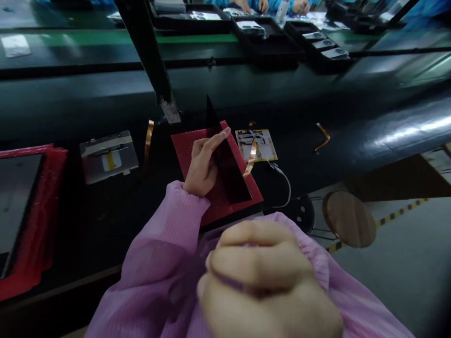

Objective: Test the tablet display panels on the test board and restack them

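Observation:
My left hand [204,162] grips a thin, dark glass panel [229,173], its index finger stretched along the upper edge and its thumb hidden. The panel is tilted up over a red bubble-wrap sheet [188,143] on the black bench. Close to the camera and slightly blurred, my right hand [271,281] is curled into a fist in front of my chest. Whatever it holds, if anything, cannot be seen. Right of the panel lies a small circuit board [266,145] with an orange ribbon cable [251,159] and a white cable [289,183].
At left are a metal-backed part [109,159] and a stack of red-wrapped screens [19,197]. Loose ribbon cables [148,138] lie on the bench. A dark post [144,47] rises ahead. Black trays [268,42] and co-workers' hands are across the bench; a round stool [348,218] stands at right.

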Action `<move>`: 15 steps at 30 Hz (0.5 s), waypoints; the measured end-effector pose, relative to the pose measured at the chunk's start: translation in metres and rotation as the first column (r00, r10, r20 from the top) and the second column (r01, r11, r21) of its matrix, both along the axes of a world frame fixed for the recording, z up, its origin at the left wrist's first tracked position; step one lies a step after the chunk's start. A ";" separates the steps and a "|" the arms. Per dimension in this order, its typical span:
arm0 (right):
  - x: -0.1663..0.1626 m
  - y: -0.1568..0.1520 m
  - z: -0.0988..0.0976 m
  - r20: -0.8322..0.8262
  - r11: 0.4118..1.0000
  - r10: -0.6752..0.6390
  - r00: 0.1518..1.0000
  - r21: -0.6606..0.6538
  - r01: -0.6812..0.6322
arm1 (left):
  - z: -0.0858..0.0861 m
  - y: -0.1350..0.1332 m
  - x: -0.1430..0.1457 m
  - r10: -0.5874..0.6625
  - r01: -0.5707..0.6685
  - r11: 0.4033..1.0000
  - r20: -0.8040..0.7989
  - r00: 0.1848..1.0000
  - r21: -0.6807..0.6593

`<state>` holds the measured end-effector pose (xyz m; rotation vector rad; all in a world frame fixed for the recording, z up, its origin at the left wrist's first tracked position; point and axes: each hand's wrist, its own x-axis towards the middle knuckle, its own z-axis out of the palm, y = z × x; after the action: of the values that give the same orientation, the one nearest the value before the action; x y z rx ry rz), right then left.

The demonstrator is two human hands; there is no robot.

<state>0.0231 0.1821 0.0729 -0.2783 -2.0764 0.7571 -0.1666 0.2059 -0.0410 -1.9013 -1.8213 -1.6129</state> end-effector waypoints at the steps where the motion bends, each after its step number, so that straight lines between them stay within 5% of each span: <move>1: -0.005 0.008 -0.005 -0.122 0.999 -0.003 0.992 0.041 0.008 | 0.001 0.000 0.001 0.004 -0.004 1.000 -0.004 1.000 0.004; 4: -0.011 0.030 -0.031 -0.323 0.968 0.161 0.932 0.237 -0.085 | 0.004 -0.001 0.003 0.013 -0.013 1.000 -0.017 1.000 0.009; 8: 0.009 0.035 -0.094 -0.140 0.914 0.268 0.953 0.351 -0.205 | 0.005 0.000 0.003 -0.004 0.004 1.000 0.000 1.000 0.018; 10: 0.022 0.025 -0.133 -0.188 0.921 0.251 0.950 0.350 -0.174 | 0.004 0.000 0.003 -0.009 0.009 1.000 0.005 1.000 0.018; 12: 0.028 0.017 -0.168 -0.027 0.920 0.230 0.973 0.332 -0.208 | 0.003 0.001 0.003 -0.014 0.014 1.000 0.005 1.000 0.005; 15: 0.021 0.016 -0.197 0.105 0.930 0.162 0.981 0.316 -0.187 | 0.003 0.001 0.004 -0.021 0.021 1.000 0.012 1.000 -0.015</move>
<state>0.0441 0.1983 -0.1238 0.0637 -2.2802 0.4997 -0.1623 0.2068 -0.0380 -1.9275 -1.8297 -1.6251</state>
